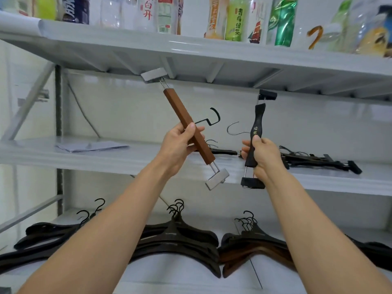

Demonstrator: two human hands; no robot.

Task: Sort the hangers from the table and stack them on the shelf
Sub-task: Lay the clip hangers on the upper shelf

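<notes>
My left hand [179, 146] grips a brown wooden clip hanger [180, 111] at its middle, held tilted, with grey clips at both ends and a black hook. My right hand [262, 154] grips a black clip hanger [257, 122] held nearly upright, its silver hook pointing left. Both are raised in front of the middle shelf [127, 160]. On that shelf lie black clip hangers [318, 161] at the right and a few more [220, 150] behind my hands. Stacks of dark coat hangers [180, 236] and darker-and-brown ones [252, 245] lie on the lower shelf.
The top shelf [191, 52] carries several drink bottles [232, 18]. Folded grey paper [91, 146] lies on the middle shelf at the left. More dark coat hangers [48, 232] sit at the lower left. A slanted grey brace [29, 102] stands at the left.
</notes>
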